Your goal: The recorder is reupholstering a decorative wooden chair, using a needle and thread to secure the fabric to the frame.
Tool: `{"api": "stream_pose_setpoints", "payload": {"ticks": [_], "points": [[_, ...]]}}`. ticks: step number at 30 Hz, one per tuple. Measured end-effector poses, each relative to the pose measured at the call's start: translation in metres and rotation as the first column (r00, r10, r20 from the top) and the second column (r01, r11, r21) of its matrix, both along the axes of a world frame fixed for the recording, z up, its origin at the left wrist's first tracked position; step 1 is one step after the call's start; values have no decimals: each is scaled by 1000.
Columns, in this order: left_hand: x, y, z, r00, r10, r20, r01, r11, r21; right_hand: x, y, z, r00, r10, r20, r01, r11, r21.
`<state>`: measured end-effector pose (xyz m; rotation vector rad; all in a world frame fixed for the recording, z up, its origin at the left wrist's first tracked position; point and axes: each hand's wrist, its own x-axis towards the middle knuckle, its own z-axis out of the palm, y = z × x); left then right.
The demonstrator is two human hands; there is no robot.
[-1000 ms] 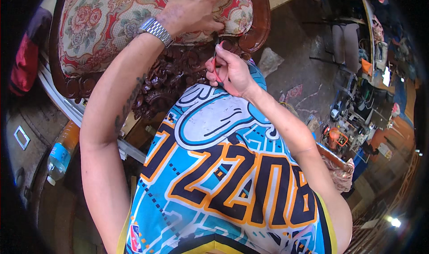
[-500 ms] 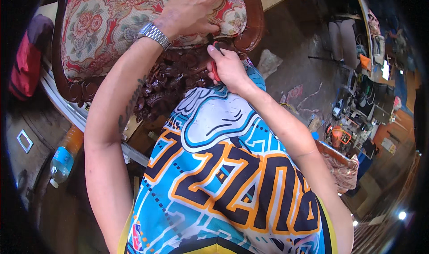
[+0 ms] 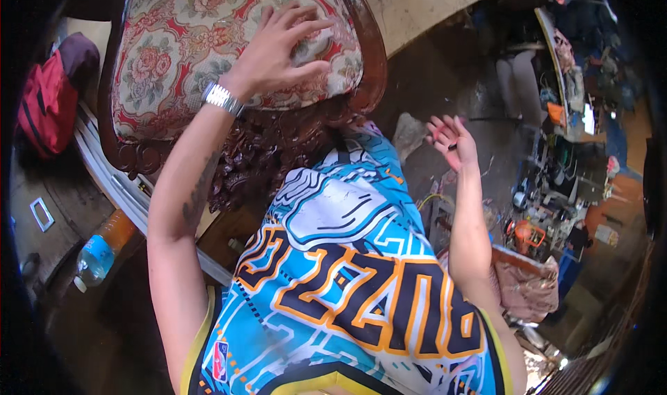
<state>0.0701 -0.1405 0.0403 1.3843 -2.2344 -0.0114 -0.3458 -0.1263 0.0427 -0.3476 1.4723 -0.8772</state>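
Note:
My left hand [image 3: 281, 51] lies with fingers spread on a chair's floral padded seat [image 3: 167, 68], worn with a metal watch [image 3: 224, 99] on its wrist. The cushion is cream and red and sits in a dark, carved wooden frame [image 3: 278, 134]. Off to the right, away from the chair, my right hand [image 3: 455, 143] is raised with its palm turned up and the fingers loosely curled. A small red-and-black handled tool lies in it, mostly hidden by the fingers, so its working end cannot be made out.
At the left stand a red and dark bag [image 3: 52, 103], pale long strips [image 3: 114, 173] and a bottle [image 3: 97, 256] of orange liquid with a blue label. A wooden board [image 3: 424, 9] is at the top. Crumpled plastic [image 3: 406, 136] and cluttered tools, with an orange object [image 3: 529, 236], lie right.
My right hand has drawn away from the seat's edge to the right, turning its palm up. My left hand has shifted slightly left and down on the cushion, and the view has moved.

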Motion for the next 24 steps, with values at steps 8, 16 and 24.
{"api": "stream_pose_setpoints", "payload": {"ticks": [8,16,24], "points": [[2,68,-11,575,465,-673,-530,838,126,-22,-127,-29,478,517,-710,-681,729,72],[-24,101,-18,222,608,-762,-848,506,157,64,-334,-63,-229,136,-964,-903,339,263],[-153,109,-13,-452,393,-801,-890,-134,436,175,-325,29,-158,683,-713,-987,-124,100]]}}
